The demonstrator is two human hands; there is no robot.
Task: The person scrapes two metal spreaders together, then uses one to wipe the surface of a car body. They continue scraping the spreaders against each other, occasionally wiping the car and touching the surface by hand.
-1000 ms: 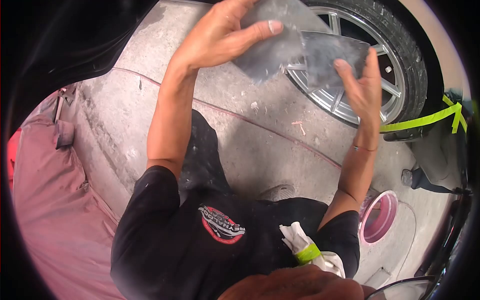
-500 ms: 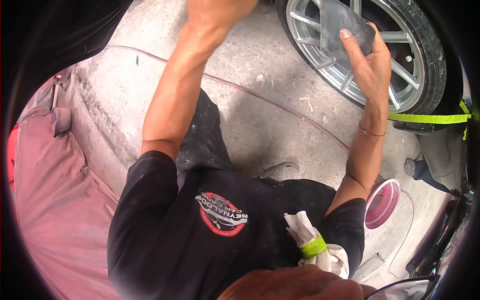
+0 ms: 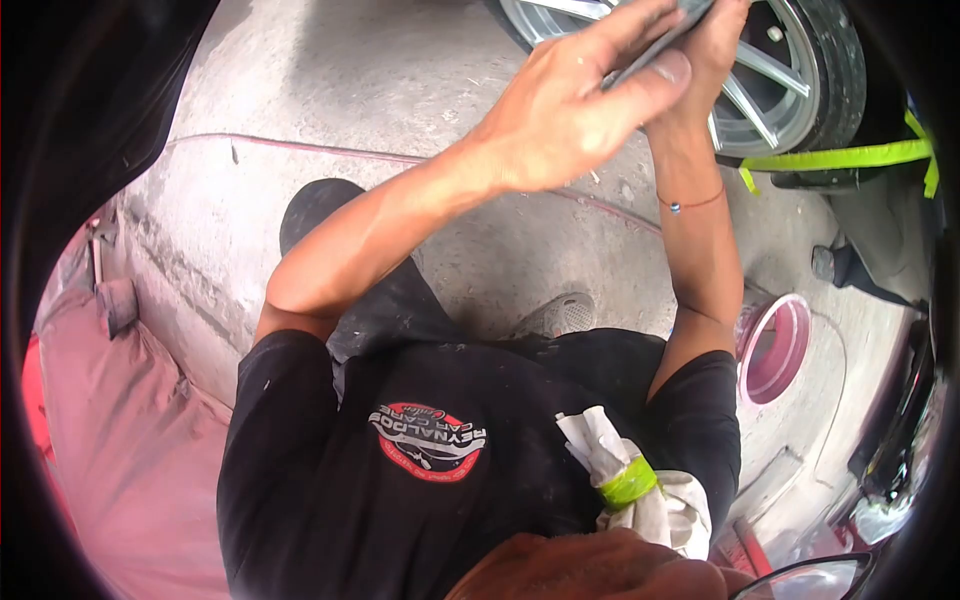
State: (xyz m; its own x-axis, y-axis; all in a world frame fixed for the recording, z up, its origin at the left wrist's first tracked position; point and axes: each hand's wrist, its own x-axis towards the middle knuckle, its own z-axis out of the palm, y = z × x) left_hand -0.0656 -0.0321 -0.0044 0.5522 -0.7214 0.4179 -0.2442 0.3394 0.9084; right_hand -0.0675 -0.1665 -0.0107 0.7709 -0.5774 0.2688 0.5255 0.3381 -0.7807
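1. I see the left hand (image 3: 560,120) and the right hand (image 3: 715,35) pressed together at the top of the view, with a thin grey sheet (image 3: 655,45) clamped between them.
2. The left thumb lies along the sheet's edge and its fingers close over the far side; the right hand grips from behind, mostly hidden, so I cannot tell how its fingers sit.
3. The sheet shows only edge-on: flat, thin and dull grey, held just in front of the silver alloy wheel (image 3: 770,75).
4. The wheel sits in a black tyre (image 3: 835,50); yellow-green tape (image 3: 840,157) runs across just below it.
5. The ground is rough, pale concrete floor (image 3: 400,80), dusty, with a thin red line (image 3: 330,152) crossing it.
6. A pink-rimmed round tub (image 3: 775,350) stands on the floor near the right elbow.
7. A pinkish dust-covered cloth (image 3: 130,440) fills the lower left.
8. A white rag bound with green tape (image 3: 625,480) sits at the black shirt (image 3: 430,500).
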